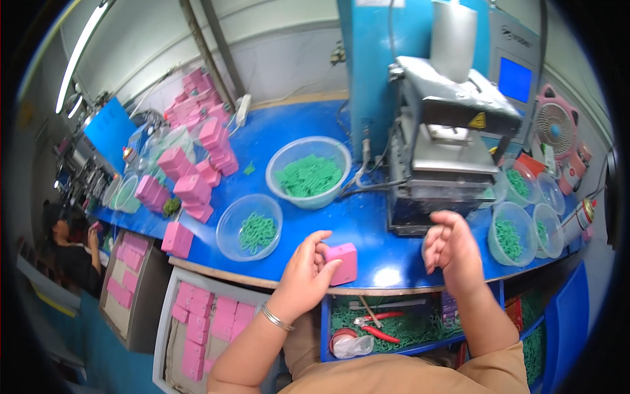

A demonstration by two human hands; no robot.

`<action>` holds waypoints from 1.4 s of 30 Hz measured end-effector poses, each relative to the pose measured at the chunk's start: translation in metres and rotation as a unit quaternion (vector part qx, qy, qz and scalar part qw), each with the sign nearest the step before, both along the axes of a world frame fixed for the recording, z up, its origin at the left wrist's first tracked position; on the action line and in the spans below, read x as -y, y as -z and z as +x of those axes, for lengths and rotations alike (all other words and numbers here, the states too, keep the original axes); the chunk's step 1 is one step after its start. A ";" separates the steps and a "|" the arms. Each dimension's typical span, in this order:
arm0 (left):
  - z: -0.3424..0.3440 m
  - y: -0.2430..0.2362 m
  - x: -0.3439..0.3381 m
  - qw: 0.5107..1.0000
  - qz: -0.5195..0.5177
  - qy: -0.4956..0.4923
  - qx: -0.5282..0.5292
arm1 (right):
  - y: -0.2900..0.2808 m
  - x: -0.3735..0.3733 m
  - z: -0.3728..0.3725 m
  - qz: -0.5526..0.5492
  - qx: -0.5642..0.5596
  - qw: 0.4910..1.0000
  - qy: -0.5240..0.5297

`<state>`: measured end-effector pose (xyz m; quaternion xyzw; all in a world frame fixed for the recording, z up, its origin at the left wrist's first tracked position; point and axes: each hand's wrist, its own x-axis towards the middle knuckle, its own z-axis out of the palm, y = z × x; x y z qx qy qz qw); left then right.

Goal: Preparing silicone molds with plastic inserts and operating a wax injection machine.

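Note:
My left hand (307,269) grips a small pink box (344,262) that rests near the front edge of the blue workbench (289,131). My right hand (449,246) hovers just in front of a grey press machine (446,144), its fingers loosely curled and nothing visible in them. Left of the pink box stands a clear bowl (249,226) holding a few green plastic parts. Behind it sits a larger clear bowl (308,172) heaped with green parts.
Stacks of pink boxes (193,167) cover the bench's left side, and more fill a crate (197,322) below. Small bowls of green parts (518,230) stand right of the machine, by a pink fan (558,128). An open drawer (387,325) holds red pliers. Another person (69,246) sits far left.

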<state>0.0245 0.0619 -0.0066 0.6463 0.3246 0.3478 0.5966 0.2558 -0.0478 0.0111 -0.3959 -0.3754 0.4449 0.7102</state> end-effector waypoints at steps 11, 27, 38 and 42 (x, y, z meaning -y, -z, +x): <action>0.031 0.002 -0.020 0.865 0.350 0.066 -0.353 | -0.040 -0.016 0.068 -0.131 -0.173 0.975 -0.040; 0.016 0.033 -0.034 0.992 0.124 0.012 -0.002 | -0.027 -0.023 0.066 -0.041 -0.101 0.992 -0.055; 0.012 0.029 -0.037 0.998 0.057 0.027 0.022 | -0.024 -0.026 0.063 -0.030 -0.074 0.996 -0.043; 0.011 0.039 -0.044 0.995 0.054 0.014 0.077 | -0.022 -0.027 0.061 -0.024 -0.080 0.996 -0.036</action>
